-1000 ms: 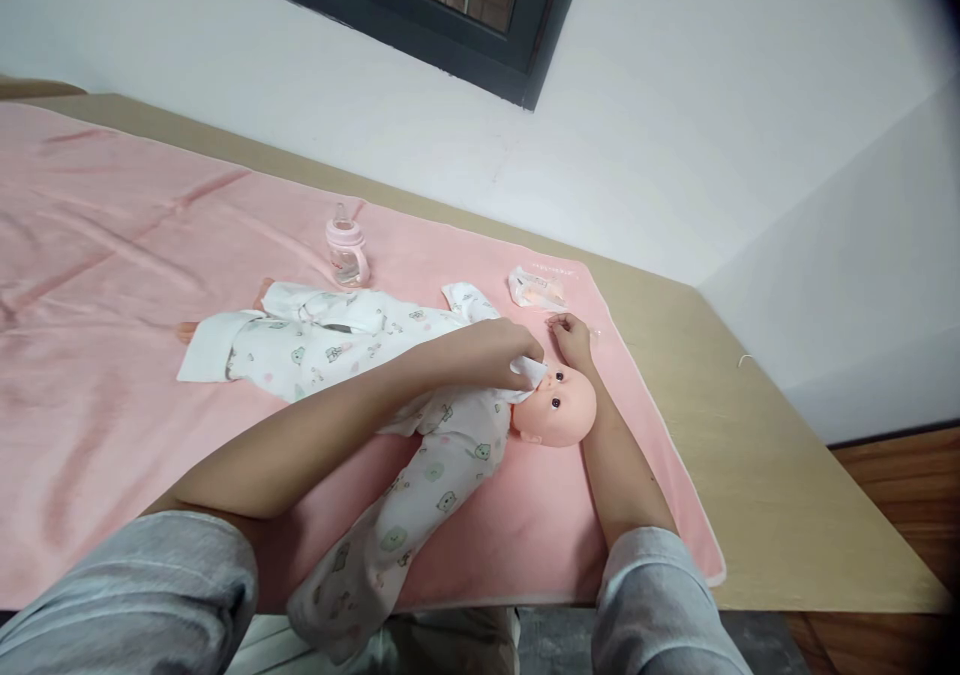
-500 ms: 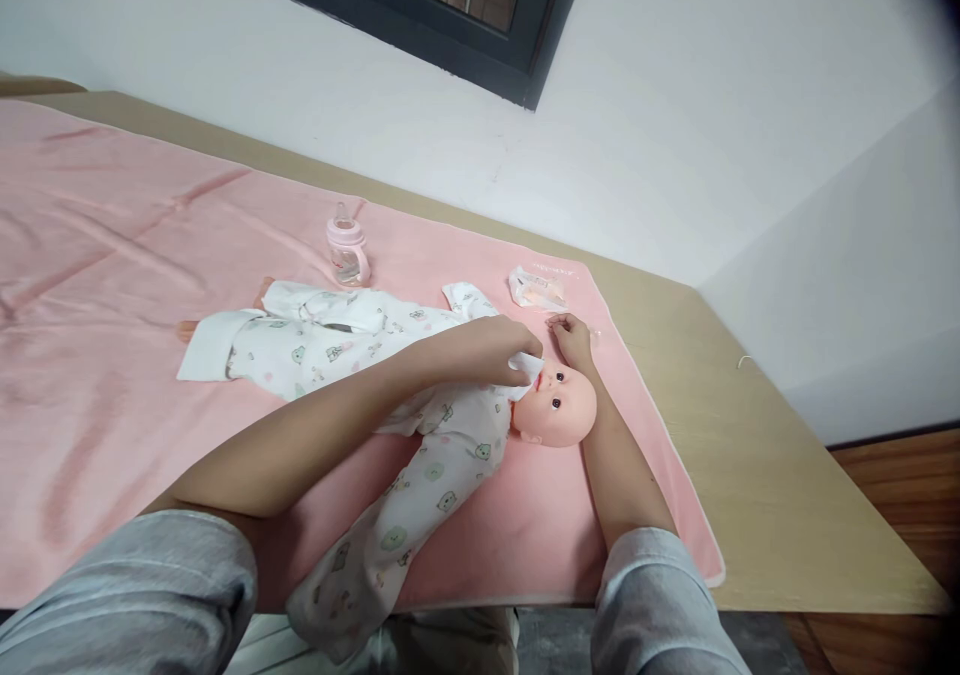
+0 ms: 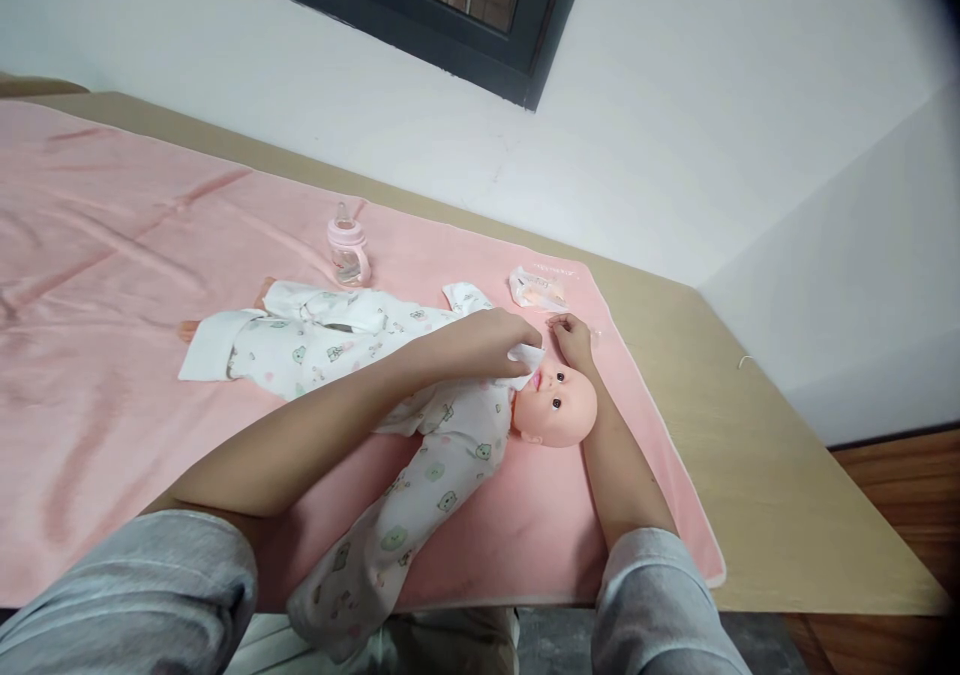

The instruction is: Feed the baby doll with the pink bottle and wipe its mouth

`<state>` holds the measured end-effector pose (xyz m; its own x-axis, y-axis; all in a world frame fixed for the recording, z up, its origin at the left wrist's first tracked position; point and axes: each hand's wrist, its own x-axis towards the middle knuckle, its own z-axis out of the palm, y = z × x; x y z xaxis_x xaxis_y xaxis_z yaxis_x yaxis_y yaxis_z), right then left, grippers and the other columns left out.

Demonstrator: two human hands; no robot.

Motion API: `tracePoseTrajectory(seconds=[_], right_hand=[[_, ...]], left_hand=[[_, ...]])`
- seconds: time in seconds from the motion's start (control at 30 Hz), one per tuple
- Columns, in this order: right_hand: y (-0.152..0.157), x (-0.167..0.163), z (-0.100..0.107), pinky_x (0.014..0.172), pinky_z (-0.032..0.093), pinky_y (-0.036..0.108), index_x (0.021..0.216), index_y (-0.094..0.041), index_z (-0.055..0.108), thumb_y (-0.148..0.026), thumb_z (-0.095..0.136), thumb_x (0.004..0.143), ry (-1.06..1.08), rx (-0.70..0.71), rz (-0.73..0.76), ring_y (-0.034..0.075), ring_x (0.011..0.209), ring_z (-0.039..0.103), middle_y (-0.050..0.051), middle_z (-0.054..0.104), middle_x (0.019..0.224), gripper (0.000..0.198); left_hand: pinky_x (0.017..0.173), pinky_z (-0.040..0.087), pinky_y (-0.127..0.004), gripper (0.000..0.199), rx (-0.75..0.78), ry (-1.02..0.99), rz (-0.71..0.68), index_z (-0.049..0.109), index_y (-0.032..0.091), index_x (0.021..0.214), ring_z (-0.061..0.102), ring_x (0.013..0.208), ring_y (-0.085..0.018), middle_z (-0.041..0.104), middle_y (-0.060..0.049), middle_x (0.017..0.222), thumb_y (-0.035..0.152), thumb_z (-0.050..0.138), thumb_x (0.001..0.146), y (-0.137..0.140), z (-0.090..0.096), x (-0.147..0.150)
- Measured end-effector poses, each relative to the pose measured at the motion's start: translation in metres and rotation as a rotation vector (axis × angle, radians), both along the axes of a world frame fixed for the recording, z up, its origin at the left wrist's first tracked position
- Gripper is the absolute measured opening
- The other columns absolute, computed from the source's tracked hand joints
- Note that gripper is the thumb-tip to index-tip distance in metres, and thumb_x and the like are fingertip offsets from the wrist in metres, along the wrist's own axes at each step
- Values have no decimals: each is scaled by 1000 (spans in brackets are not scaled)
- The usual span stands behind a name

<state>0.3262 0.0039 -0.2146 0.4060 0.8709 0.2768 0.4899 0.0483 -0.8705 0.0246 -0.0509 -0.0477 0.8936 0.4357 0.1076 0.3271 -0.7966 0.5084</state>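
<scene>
A baby doll (image 3: pixel 566 410) in white printed clothes (image 3: pixel 360 340) lies on its back on a pink blanket (image 3: pixel 97 285). Its head points right, and one long sleeve hangs over the table's front edge. My left hand (image 3: pixel 499 343) is closed on a white tissue (image 3: pixel 527 357), just by the doll's mouth and chin. Past the doll's head, my right hand (image 3: pixel 571 339) rests on the blanket with fingers loosely bent and apart, nothing visible in them. That forearm lies alongside the top of the head. A clear plastic packet (image 3: pixel 537 289) sits just beyond the right hand.
A pink-capped baby bottle (image 3: pixel 348 253) with a handle stands behind the doll's legs. The wooden table (image 3: pixel 757 475) shows at the right and along the back. Behind it rises a white wall (image 3: pixel 637 135) with a dark window frame (image 3: pixel 517 70).
My left hand has lifted slightly with the tissue, and more of the doll's mouth shows. My right hand stays where it was.
</scene>
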Motion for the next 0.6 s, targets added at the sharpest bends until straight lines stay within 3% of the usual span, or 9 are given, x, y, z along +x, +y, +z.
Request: tracePoseTrajectory(seconds=[0.13,0.6], right_hand=[[0,-1,1,93,52,40,80,-20,65,-25,50,68,9,4,-1,21,87,67,4,73,87,20],[2,2,-3,94,52,40,81,-20,65,-26,50,67,37,1,7,20,88,67,4,72,89,20]], left_hand=[[57,25,-30,19,50,-75,-12,35,19,67,41,58,-14,44,1,61,20,51,77,4,-5,2],[59,27,-29,15,84,-40,-2,44,18,68,49,62,-15,54,-1,65,22,52,80,5,-10,4]])
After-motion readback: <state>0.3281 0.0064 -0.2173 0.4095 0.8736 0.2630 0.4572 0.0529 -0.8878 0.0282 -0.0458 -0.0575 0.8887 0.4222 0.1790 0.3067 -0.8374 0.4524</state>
